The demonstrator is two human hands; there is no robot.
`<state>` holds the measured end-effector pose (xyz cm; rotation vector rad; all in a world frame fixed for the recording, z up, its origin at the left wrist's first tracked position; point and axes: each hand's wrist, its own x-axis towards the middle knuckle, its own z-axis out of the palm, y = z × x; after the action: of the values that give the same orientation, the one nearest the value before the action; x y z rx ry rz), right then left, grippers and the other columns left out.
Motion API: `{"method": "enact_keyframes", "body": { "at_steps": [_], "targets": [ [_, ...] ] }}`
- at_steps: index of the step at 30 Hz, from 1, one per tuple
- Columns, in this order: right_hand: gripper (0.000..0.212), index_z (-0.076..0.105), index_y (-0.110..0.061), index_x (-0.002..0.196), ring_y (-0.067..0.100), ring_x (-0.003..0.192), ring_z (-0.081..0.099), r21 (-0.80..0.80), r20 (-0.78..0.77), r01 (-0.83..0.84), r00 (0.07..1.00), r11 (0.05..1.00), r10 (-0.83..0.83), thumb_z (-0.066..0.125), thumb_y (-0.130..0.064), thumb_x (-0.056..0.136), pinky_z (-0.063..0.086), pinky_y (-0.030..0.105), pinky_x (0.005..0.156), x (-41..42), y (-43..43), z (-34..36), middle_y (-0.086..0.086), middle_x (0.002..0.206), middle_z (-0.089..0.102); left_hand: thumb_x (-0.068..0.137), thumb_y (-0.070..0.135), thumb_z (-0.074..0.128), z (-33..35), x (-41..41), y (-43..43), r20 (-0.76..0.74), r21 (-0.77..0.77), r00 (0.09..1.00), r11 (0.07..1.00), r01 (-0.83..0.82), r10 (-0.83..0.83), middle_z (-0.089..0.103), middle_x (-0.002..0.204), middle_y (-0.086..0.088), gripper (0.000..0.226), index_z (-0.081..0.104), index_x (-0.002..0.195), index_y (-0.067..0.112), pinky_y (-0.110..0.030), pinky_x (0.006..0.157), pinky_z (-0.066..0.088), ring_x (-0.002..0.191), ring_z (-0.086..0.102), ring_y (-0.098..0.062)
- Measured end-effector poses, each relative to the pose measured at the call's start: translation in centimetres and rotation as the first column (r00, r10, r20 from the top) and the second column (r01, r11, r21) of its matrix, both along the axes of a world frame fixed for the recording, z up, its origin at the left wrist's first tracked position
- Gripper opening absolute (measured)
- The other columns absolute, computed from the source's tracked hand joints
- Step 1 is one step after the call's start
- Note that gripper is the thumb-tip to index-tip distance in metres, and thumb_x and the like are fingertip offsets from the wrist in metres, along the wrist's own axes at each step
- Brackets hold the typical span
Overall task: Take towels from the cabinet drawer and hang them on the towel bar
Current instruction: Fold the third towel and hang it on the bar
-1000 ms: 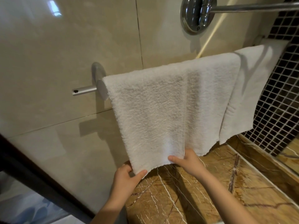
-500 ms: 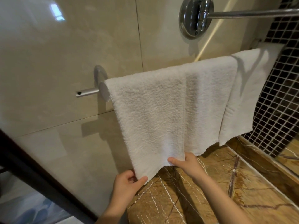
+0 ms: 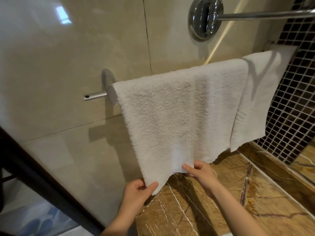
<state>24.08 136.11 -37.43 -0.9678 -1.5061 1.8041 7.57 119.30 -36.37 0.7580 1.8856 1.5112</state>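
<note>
A white terry towel point(image 3: 179, 113) hangs draped over the towel bar point(image 3: 95, 96), which is fixed to the beige tiled wall point(image 3: 68, 57). The towel covers most of the bar's length, and only the bar's bare left end projects past the towel's left edge. The left hand point(image 3: 136, 191) holds the towel's lower left corner. Its grip is closed on the fabric, with the thumb on the front face and the fingers curled behind. The right hand point(image 3: 201, 172) holds the lower hem just to the right of the left hand. Its grip is likewise clamped on the towel, thumb in front and fingers behind. The hem between and around the two hands is pulled forward, away from the wall. A second white towel point(image 3: 255, 99) hangs on the same bar immediately to the right, and its left edge lies behind the first towel's right edge. Above the bar, a round chrome mount point(image 3: 205, 17) carries a chrome rod point(image 3: 264, 14) running to the right. A dark mosaic panel point(image 3: 293, 108) adjoins the wall on the right. A brown veined marble counter point(image 3: 221, 201) lies below the towels. A dark frame point(image 3: 42, 184) crosses the lower left corner.
</note>
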Motion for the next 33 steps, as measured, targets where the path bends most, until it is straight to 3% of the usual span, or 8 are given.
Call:
{"method": "enact_keyframes", "body": {
  "at_steps": [8,11,16,19,22,26,30,33],
  "targets": [
    [0.015,0.069,-0.016,0.070,-0.003,0.051,0.057,0.157,0.088,0.059,0.993,0.986,-0.074,0.070,-0.016,0.085,0.043,0.012,0.050,0.1,0.0,0.3,-0.012,0.057,0.066,0.069,0.017,0.082,0.3,-0.3,0.0,-0.018,-0.021,1.000,1.000,-0.007,0.006,0.061,0.049,0.009,0.022,0.068,0.053,0.019,-0.016,0.044,0.040,0.046,0.054,0.000],
    [0.015,0.070,-0.009,0.072,0.009,0.056,0.057,0.172,0.090,0.081,0.991,0.982,-0.098,0.071,-0.016,0.085,0.044,0.021,0.056,0.3,0.0,0.2,-0.004,0.063,0.066,0.069,0.016,0.082,0.4,-0.4,0.2,-0.084,-0.029,0.996,1.000,0.002,-0.004,0.051,0.045,0.010,0.029,0.062,0.048,0.019,-0.019,0.044,0.036,0.044,0.044,-0.003],
    [0.018,0.071,-0.019,0.067,0.008,0.057,0.058,0.151,0.032,0.104,0.993,0.983,-0.110,0.071,-0.016,0.085,0.044,0.016,0.054,-0.3,-0.8,-0.3,-0.006,0.062,0.066,0.068,0.013,0.082,0.2,-0.3,0.3,-0.100,-0.080,0.995,0.997,-0.017,0.009,0.072,0.064,0.004,0.012,0.071,0.065,0.015,-0.025,0.049,0.048,0.056,0.066,-0.007],
    [0.003,0.071,-0.018,0.085,0.013,0.073,0.069,0.053,0.004,0.171,0.985,0.984,-0.171,0.071,-0.015,0.084,0.055,0.022,0.064,-1.1,-2.0,-0.8,0.000,0.079,0.074,0.068,0.015,0.083,0.3,-0.2,0.5,-0.135,-0.099,0.991,0.995,-0.019,0.005,0.072,0.064,0.008,0.014,0.071,0.065,0.019,-0.017,0.044,0.044,0.054,0.066,-0.003],
    [0.030,0.065,-0.003,0.100,0.024,0.089,0.070,-0.134,0.011,0.141,0.990,0.981,-0.140,0.070,-0.027,0.083,0.056,0.033,0.081,-1.8,-3.8,-2.0,0.016,0.099,0.072,0.066,0.015,0.085,0.3,-0.4,0.8,-0.164,-0.107,0.986,0.994,-0.025,0.007,0.070,0.060,0.010,0.018,0.069,0.062,0.023,-0.021,0.045,0.048,0.055,0.066,-0.005],
    [0.044,0.065,-0.006,0.111,0.023,0.100,0.068,-0.403,-0.093,-0.059,0.995,0.913,0.023,0.070,-0.039,0.082,0.053,0.036,0.093,-3.1,-6.9,-2.5,0.010,0.109,0.070,0.065,0.009,0.084,0.2,-0.6,0.9,-0.162,-0.079,0.987,0.997,-0.017,0.004,0.071,0.064,0.010,0.022,0.069,0.065,0.024,-0.030,0.061,0.056,0.064,0.068,-0.011],
    [0.038,0.062,-0.005,0.114,0.021,0.103,0.066,-0.489,-0.242,-0.138,0.970,0.861,0.018,0.068,-0.030,0.086,0.054,0.038,0.092,-5.1,-9.3,-1.3,0.006,0.104,0.073,0.068,0.009,0.082,0.0,-0.4,0.8,-0.222,-0.040,0.975,0.999,0.017,-0.025,0.069,0.063,0.015,0.023,0.067,0.070,0.026,-0.016,0.055,0.052,0.061,0.065,0.000],
    [0.035,0.059,-0.008,0.121,0.023,0.112,0.063,-0.522,-0.337,-0.155,0.941,0.838,-0.036,0.064,-0.020,0.088,0.049,0.040,0.098,-6.2,-10.8,-0.8,0.010,0.115,0.069,0.080,0.020,0.073,0.1,-0.3,0.4,-0.394,-0.125,0.907,0.987,0.103,-0.145,0.067,0.083,0.010,0.013,0.066,0.090,0.024,-0.022,0.058,0.052,0.075,0.065,-0.005]
  ]
}}
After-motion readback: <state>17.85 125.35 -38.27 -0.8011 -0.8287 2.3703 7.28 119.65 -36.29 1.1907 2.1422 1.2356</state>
